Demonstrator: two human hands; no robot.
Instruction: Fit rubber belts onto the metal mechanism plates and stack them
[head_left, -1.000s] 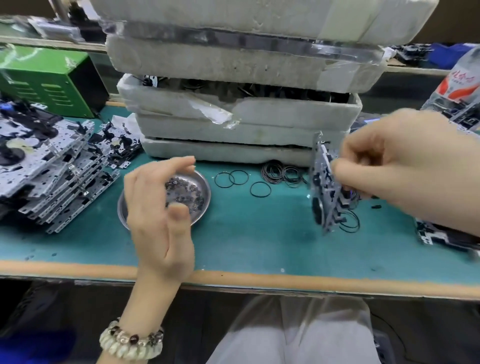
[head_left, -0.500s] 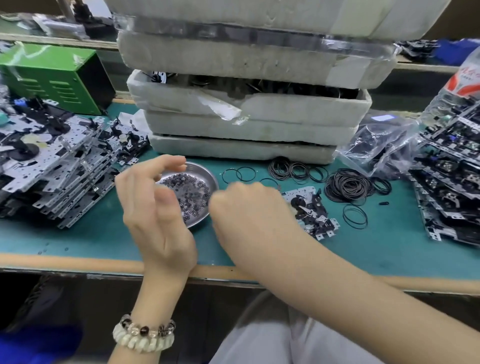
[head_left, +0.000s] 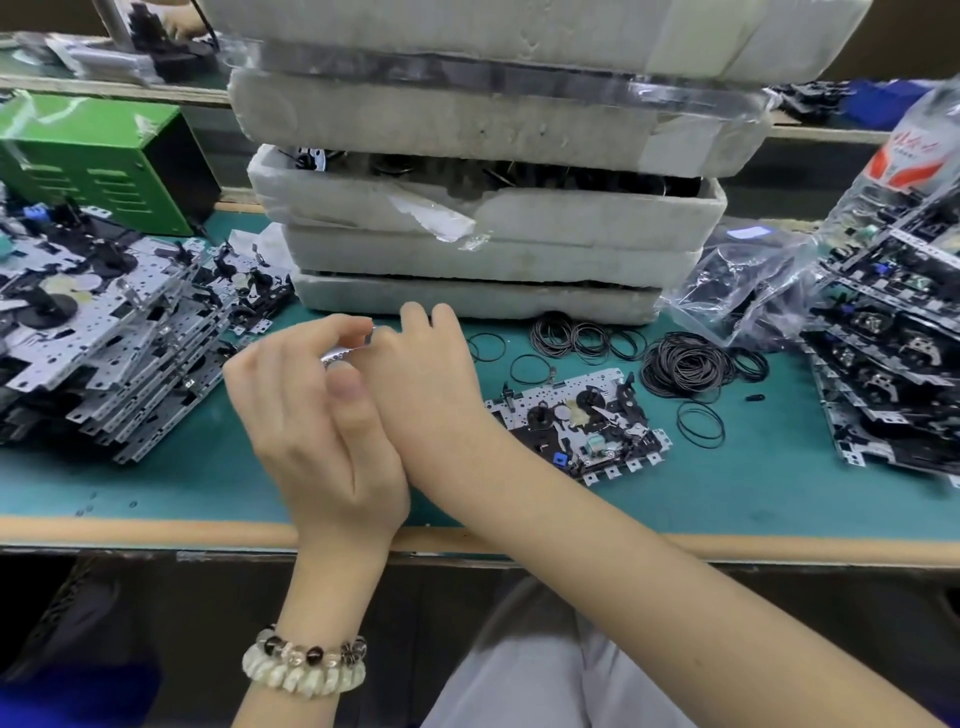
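Observation:
One metal mechanism plate (head_left: 576, 421) lies flat on the green mat, right of centre, and no hand touches it. A heap of black rubber belts (head_left: 685, 364) sits just behind it, with single loose belts (head_left: 701, 423) close by. My right hand (head_left: 431, 374) reaches left across the mat, its fingers bent down over a small metal dish (head_left: 337, 356); the fingertips are hidden. My left hand (head_left: 311, 415) hovers beside it with loosely curled fingers, and I see nothing in it. A slanted stack of plates (head_left: 104, 332) stands at the left.
Stacked foam trays (head_left: 493, 244) fill the back of the bench. A second stack of mechanism plates (head_left: 893, 374) and a plastic bag of belts (head_left: 743, 280) are at the right. A green metal box (head_left: 104, 161) stands at the back left. The wooden bench edge (head_left: 156, 532) runs along the front.
My right hand set the mechanism plate down on the mat and crossed left to the dish. My left hand stayed over the dish.

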